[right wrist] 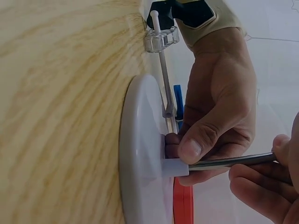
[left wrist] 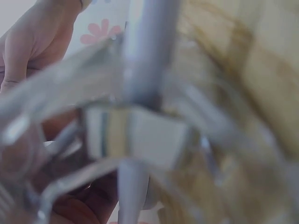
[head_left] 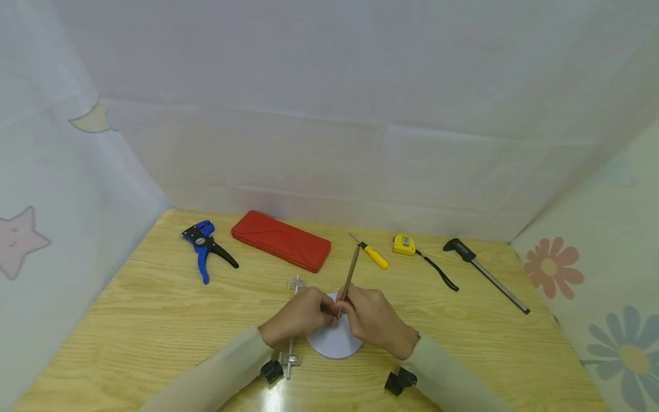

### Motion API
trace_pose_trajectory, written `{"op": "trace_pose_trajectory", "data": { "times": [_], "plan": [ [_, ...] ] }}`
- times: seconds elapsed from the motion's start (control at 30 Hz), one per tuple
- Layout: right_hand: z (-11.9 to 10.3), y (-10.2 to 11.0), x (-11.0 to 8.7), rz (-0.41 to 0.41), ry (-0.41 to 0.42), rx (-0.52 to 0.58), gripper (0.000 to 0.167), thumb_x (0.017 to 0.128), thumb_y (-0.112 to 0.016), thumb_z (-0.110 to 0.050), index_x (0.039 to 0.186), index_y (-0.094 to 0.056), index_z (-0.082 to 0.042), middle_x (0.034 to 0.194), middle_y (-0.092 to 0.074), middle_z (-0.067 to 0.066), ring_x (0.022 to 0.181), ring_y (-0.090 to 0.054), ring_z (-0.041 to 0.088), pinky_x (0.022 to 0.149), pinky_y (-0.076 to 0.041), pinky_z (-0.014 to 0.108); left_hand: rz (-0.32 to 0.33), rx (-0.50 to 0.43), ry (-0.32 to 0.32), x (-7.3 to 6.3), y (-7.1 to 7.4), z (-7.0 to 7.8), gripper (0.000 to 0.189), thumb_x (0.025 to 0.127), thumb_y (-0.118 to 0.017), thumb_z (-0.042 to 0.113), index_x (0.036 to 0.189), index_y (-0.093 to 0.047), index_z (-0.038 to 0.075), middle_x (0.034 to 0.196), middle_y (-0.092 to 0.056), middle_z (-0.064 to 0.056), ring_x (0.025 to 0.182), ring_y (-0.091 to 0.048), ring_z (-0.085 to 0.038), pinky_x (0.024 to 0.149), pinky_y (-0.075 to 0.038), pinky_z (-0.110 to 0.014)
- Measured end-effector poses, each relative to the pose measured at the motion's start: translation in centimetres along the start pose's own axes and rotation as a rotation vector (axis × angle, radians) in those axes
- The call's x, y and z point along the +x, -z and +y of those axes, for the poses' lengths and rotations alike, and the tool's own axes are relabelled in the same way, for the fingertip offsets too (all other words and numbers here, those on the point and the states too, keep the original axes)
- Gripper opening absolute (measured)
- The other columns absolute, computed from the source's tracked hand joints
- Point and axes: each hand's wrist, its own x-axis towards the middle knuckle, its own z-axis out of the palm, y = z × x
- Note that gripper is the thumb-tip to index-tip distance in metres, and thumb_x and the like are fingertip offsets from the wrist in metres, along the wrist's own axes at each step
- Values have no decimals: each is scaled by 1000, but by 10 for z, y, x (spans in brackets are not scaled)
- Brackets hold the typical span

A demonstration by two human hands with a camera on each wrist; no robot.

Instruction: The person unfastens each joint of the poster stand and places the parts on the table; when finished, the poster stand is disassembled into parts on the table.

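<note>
A round white base (head_left: 336, 344) lies flat on the table, with a short white socket (right wrist: 176, 167) rising from its middle. My left hand (head_left: 304, 312) pinches the socket between thumb and fingers. With my right hand (head_left: 374, 320) I grip a slim metal rod (right wrist: 231, 161); its lower end meets the socket opening, and its upper part (head_left: 352, 266) leans slightly right. How deep it sits inside is hidden. Beside my left wrist is a thin white rod (head_left: 289, 371) with clear plastic clips (head_left: 291, 359) on it, large and blurred in the left wrist view.
Along the back lie blue-and-black wire strippers (head_left: 202, 243), a red case (head_left: 280, 240), a yellow-handled screwdriver (head_left: 374, 256), a yellow tape measure (head_left: 404, 245) with a black strap and a caliper (head_left: 489, 276). Fabric walls (head_left: 329, 143) border the wooden table (head_left: 463, 332).
</note>
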Motion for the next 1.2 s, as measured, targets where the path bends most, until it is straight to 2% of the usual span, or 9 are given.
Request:
{"op": "trace_pose_trajectory", "data": {
  "times": [0.17,0.33,0.57,0.8,1.03,1.2],
  "plan": [
    [0,-1,-2,-1,5,-26,21,87,-74,-2,101,-59,-3,88,-69,4,68,-65,3,60,-51,9,1,2,-6,1,0,1,6,81,-79,4,84,-80,9,75,-74,1,64,-58,-4,54,-50,-20],
    [1,-2,-4,4,-28,3,21,87,-74,-3,101,-58,-5,88,-69,5,70,-66,3,61,-50,8,0,14,-16,2,0,3,6,82,-78,5,80,-79,10,72,-72,3,62,-56,-3,53,-48,-19],
    [1,-2,-3,21,19,-26,10,96,-65,-9,102,-59,-5,88,-69,3,71,-67,3,62,-52,10,2,10,-12,2,1,4,5,81,-79,4,80,-79,9,71,-71,3,61,-55,-3,53,-48,-19],
    [0,-2,-1,22,-42,50,16,89,-70,-3,100,-58,-6,87,-69,3,72,-68,3,62,-51,9,5,19,-17,1,1,4,6,82,-77,3,80,-79,8,73,-73,1,62,-57,-3,54,-49,-19],
    [1,-4,-1,38,24,11,8,99,-61,-11,101,-59,-4,86,-69,3,68,-65,2,60,-51,10,4,0,-7,-1,2,5,7,81,-79,3,80,-79,10,73,-73,0,63,-57,-4,55,-50,-19],
    [0,-4,0,28,-54,46,14,91,-70,-5,99,-59,-6,85,-70,3,71,-68,3,62,-53,11,16,11,-20,-1,1,5,7,81,-79,1,79,-78,8,76,-74,-2,65,-59,-5,55,-50,-19]
  ]
}}
